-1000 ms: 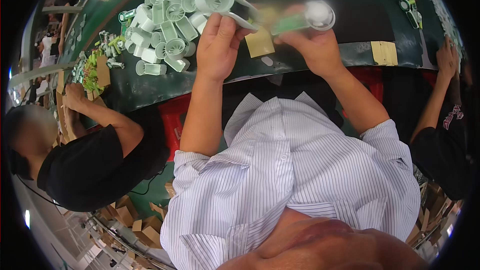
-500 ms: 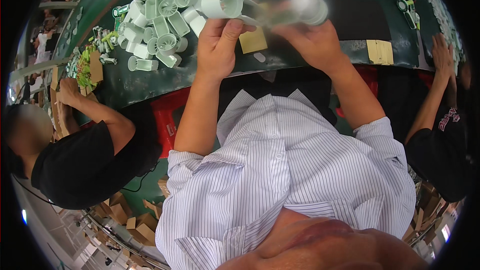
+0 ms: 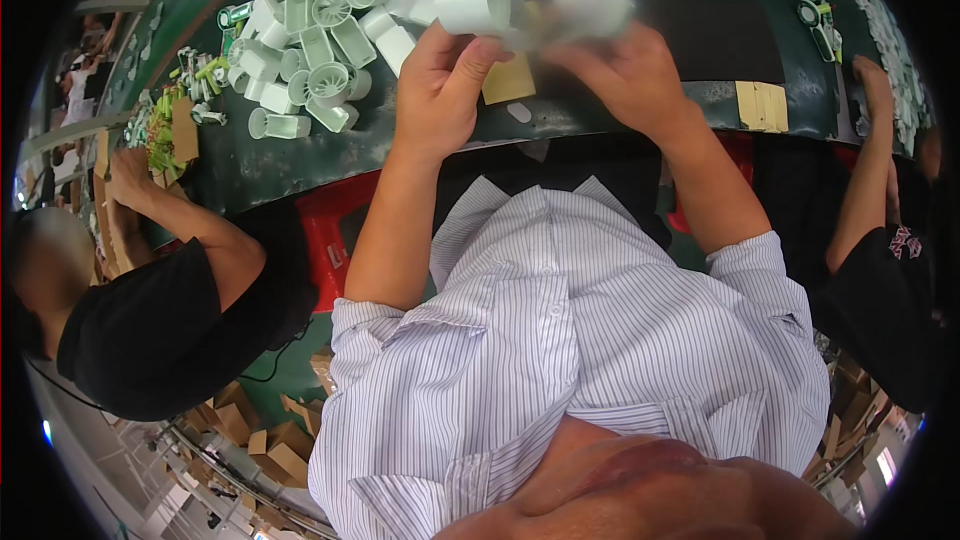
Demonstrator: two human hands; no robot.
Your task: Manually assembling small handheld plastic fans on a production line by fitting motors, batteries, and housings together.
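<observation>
My left hand (image 3: 438, 90) is closed around a pale green plastic part (image 3: 473, 2) whose round cup end sticks up past the fingers. Opposite it, my right hand (image 3: 632, 80) grips a whitish, rounded piece (image 3: 592, 4), too blurred to name. The two pieces are held close together above the table; whether they touch is lost in the blur. To the left of my hands lies a heap of similar pale green plastic parts (image 3: 330, 50), with round, ribbed ends and box-like bodies. Below the hands sits a yellow square pad (image 3: 509, 79).
A black mat (image 3: 725, 38) and yellow paper pads (image 3: 762, 106) lie at the right of the green table (image 3: 300, 165). Green-and-white small assemblies (image 3: 812, 15) stand beyond. One person (image 3: 165, 315) works at my left, another (image 3: 870, 310) at my right. Cardboard boxes (image 3: 285, 450) are behind.
The cup-ended part in my left hand has shifted slightly right. My right hand's blurred piece has moved a little left, narrowing the space between them. The right-hand co-worker's hand has pulled back slightly.
</observation>
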